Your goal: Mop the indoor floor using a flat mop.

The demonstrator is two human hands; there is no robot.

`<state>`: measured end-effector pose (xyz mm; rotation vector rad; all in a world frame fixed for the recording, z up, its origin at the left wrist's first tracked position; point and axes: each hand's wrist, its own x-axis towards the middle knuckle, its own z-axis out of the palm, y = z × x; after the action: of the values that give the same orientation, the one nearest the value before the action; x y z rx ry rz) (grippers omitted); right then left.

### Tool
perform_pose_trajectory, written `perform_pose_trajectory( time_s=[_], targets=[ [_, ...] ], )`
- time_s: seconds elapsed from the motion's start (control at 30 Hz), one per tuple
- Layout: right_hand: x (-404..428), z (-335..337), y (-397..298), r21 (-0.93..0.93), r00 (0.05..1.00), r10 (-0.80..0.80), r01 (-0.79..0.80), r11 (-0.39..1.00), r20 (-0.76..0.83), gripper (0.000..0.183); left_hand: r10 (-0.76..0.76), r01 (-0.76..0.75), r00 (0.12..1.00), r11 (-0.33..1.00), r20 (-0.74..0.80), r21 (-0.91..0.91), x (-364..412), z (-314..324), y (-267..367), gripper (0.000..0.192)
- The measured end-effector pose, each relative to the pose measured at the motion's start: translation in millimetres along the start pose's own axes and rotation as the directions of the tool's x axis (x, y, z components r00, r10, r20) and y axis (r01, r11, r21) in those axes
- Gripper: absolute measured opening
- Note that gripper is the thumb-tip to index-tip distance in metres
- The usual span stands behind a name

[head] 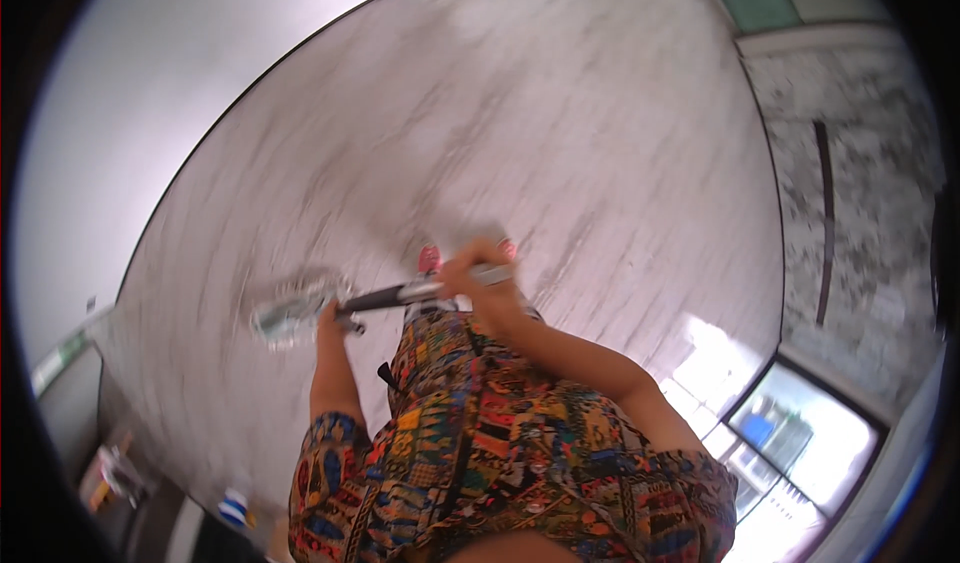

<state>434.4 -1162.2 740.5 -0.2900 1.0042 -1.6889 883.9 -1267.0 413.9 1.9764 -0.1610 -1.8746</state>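
Observation:
A flat mop crosses in front of my body at a slant. Its pale, fringed mop head (289,319) rests on the floor to my left and looks blurred. The pole (420,291) is silver with a black section lower down. My right hand (480,281) is wrapped around the pole's grey upper end, close to my middle. Lower on the same pole, near the mop head, my left hand (330,317) is closed around it; its fingers are partly hidden. Beyond the pole show my red-toed shoes (430,258).
Streaked pale floor (585,150) spreads around me. A white wall (187,60) curves along the left, and a grey marbled panel (862,188) stands at right. A dark-framed glass pane (802,428) is at lower right. Several blurred items (112,473) sit at lower left.

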Motion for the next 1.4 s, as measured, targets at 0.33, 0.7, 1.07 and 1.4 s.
perform_pose_trajectory(
  time_s=[0.33, 0.7, 1.07, 1.4],
  targets=[
    [14, 17, -45, -0.031, 0.636, -0.149, 0.263, 0.964, 0.757, 0.023, 0.121, -0.023, 0.928, 0.963, 0.353, -0.27, -55, 96, 32, 0.007],
    [48, -62, -24, -0.192, 0.353, -0.11, 0.715, 0.672, 0.929, 0.023, -0.33, 0.352, 0.698, 0.931, 0.636, 0.096, 115, 333, 20, 0.012],
    [43, -184, 53, -0.653, 0.74, -0.117, 0.647, 0.394, 0.663, 0.023, -0.731, 0.37, 0.363, 0.683, 0.578, 0.63, 188, 608, -203, 0.02],
    [37, -200, 112, -0.901, 0.764, -0.624, 0.373, 0.22, 0.164, 0.028, -0.251, -0.269, -0.358, 0.95, 0.899, 0.158, 157, 632, -345, 0.062]
  ],
)
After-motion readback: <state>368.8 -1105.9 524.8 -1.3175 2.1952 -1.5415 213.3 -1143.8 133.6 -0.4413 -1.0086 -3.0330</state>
